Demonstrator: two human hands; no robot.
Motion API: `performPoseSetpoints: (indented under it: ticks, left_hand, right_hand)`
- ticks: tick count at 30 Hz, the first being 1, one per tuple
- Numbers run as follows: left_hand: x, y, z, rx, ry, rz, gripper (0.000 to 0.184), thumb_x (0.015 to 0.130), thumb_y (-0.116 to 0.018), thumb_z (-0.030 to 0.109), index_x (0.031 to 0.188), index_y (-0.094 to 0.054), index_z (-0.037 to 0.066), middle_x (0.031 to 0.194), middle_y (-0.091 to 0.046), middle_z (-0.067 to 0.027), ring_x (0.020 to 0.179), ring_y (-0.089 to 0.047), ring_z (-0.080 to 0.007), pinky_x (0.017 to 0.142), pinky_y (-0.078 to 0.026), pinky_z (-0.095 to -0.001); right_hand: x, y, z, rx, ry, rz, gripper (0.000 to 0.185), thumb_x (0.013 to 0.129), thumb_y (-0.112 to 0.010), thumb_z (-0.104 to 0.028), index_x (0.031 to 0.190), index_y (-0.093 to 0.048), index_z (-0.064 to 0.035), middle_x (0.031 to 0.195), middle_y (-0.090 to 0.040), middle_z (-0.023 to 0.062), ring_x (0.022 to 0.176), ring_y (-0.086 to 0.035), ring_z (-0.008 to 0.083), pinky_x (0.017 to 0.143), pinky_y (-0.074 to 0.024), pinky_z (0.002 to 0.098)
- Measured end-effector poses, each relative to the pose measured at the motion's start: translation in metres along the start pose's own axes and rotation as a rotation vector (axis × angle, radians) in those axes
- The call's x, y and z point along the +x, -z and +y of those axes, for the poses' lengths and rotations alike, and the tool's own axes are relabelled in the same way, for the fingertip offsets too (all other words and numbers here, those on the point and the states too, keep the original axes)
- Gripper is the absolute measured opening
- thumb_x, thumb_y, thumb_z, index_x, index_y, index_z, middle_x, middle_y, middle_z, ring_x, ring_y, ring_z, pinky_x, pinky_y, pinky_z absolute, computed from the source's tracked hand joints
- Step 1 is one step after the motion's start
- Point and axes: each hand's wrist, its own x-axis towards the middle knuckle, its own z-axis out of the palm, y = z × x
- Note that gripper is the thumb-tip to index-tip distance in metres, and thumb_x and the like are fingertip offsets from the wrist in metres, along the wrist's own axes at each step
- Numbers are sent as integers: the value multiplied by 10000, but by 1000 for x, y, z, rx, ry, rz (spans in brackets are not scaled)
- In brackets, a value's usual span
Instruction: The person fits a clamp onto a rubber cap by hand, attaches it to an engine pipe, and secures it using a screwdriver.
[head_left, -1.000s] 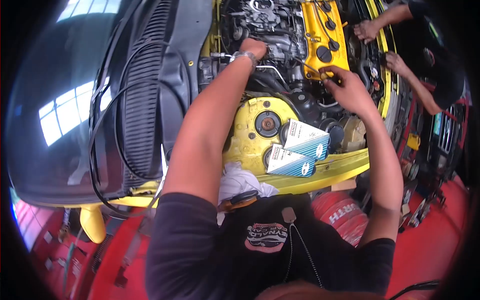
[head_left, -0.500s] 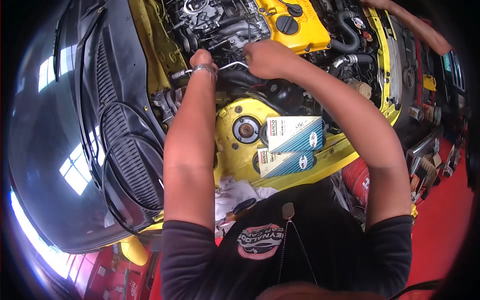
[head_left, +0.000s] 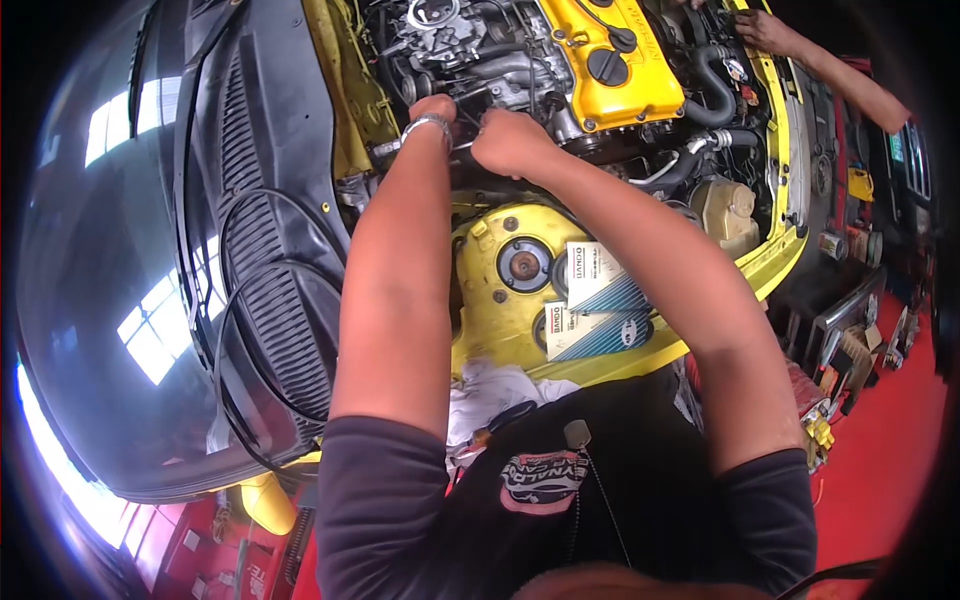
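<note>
My left hand [head_left: 434, 110], with a metal watch at its wrist, is closed low in the engine bay beside the metal engine parts [head_left: 510, 70]. Whatever it grips is hidden. Close to its right, my right hand [head_left: 508, 143] has its fingers curled down among hoses, and what they hold cannot be made out. The yellow valve cover [head_left: 630, 75] with a black cap [head_left: 607, 67] lies up and to the right of my hands. Below them, two BANDO boxes [head_left: 600, 335] rest on the yellow fender area by the round strut mount [head_left: 525, 264].
Another person's hand [head_left: 765, 32] touches the car's front edge at upper right. A white cloth [head_left: 490, 395] lies on the fender by my shirt. Black cables loop over the cowl grille [head_left: 265, 270] at left. A reservoir [head_left: 730, 215] sits at the right.
My right hand has moved left from the valve cover to beside my left hand, deeper among the engine parts. The view has shifted, and the other person shows less than at first.
</note>
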Motion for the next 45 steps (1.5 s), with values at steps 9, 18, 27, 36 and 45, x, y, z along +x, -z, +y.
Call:
performPoseSetpoints:
  ticks: [9, 18, 27, 36, 45]
  left_hand:
    - [30, -5, -10, 206, -105, -35, 188, 884, -496, 97, 980, -631, 7, 884, -669, -110, 718, -647, -244, 531, -557, -374]
    - [-9, -1, -8, -134, -33, -150, 194, 931, -408, 35, 1001, -553, -72, 810, -674, -229, 650, -699, -312, 512, -573, -372]
    - [-13, -2, -6, -233, 1, -185, 207, 966, -364, 28, 1094, -477, -90, 887, -677, -269, 688, -706, -317, 524, -588, -340]
    - [-12, -3, -3, -248, 14, -103, 110, 933, -422, -18, 971, -491, -95, 735, -645, -209, 554, -647, -251, 413, -477, -339]
    - [39, -7, -7, -6, 57, -96, 100, 935, -499, 61, 945, -535, -32, 683, -626, -124, 557, -591, -184, 452, -448, -333]
  right_hand:
    - [-1, -56, 11, 135, 24, 331, 401, 806, -519, -164, 1148, -588, 33, 959, -644, 242, 821, -617, 357, 784, -494, 429]
    - [-12, -69, 12, 197, 44, 412, 402, 819, -522, -170, 1178, -567, 4, 1166, -555, 290, 1103, -543, 435, 961, -435, 480]
    - [-16, -70, 10, 170, 54, 481, 414, 813, -512, -145, 1192, -557, 15, 1139, -559, 278, 1067, -578, 411, 887, -482, 455]
    - [12, -82, -4, 1556, -211, -6, 195, 955, -426, -219, 1017, -531, -66, 812, -613, 93, 674, -625, 231, 645, -545, 427]
    - [18, -94, -15, 1170, -179, 290, 352, 871, -527, -127, 1196, -558, 4, 1112, -635, 164, 992, -607, 258, 837, -473, 367]
